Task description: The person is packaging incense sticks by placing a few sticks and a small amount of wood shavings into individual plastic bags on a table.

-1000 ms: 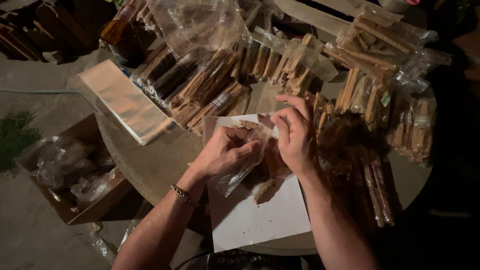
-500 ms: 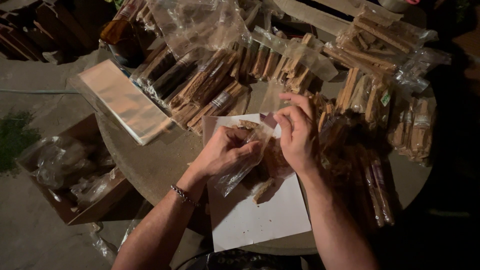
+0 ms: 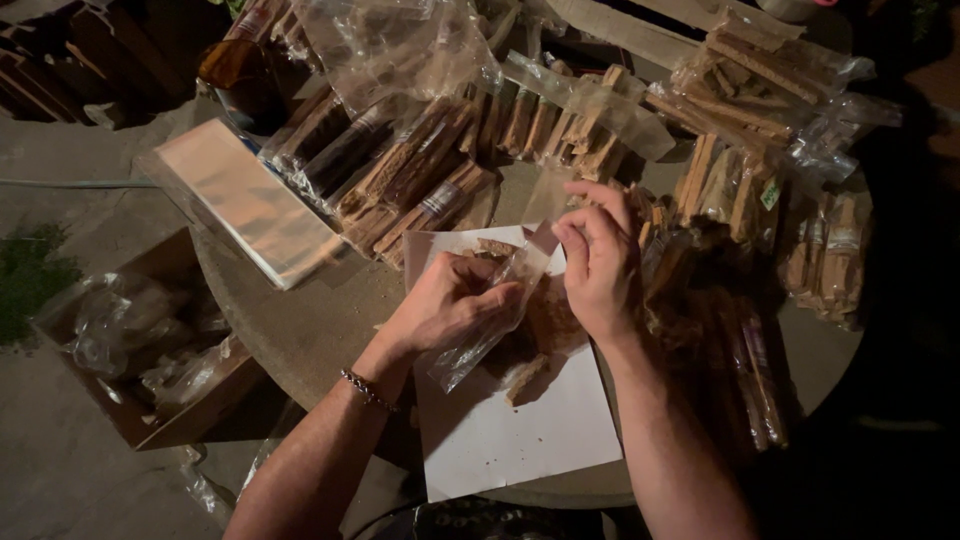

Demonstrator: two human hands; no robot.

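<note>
My left hand (image 3: 447, 305), with a beaded bracelet on its wrist, grips a clear plastic bag (image 3: 487, 332) that has brown wooden sticks inside. My right hand (image 3: 600, 262) pinches the bag's open top edge between thumb and fingers, just above the left hand. Both hands hover over a white sheet of paper (image 3: 510, 430) that lies on a round table (image 3: 310, 330). Loose brown stick pieces (image 3: 530, 375) rest on the paper under the hands.
Several clear bags of wooden sticks (image 3: 420, 190) cover the far and right sides of the table. A stack of flat empty clear bags (image 3: 245, 200) lies at the left edge. A cardboard box with crumpled plastic (image 3: 150, 350) sits on the floor to the left.
My right hand has lifted slightly and shifted its pinch on the bag's top edge. The left hand stays closed on the bag in nearly the same spot.
</note>
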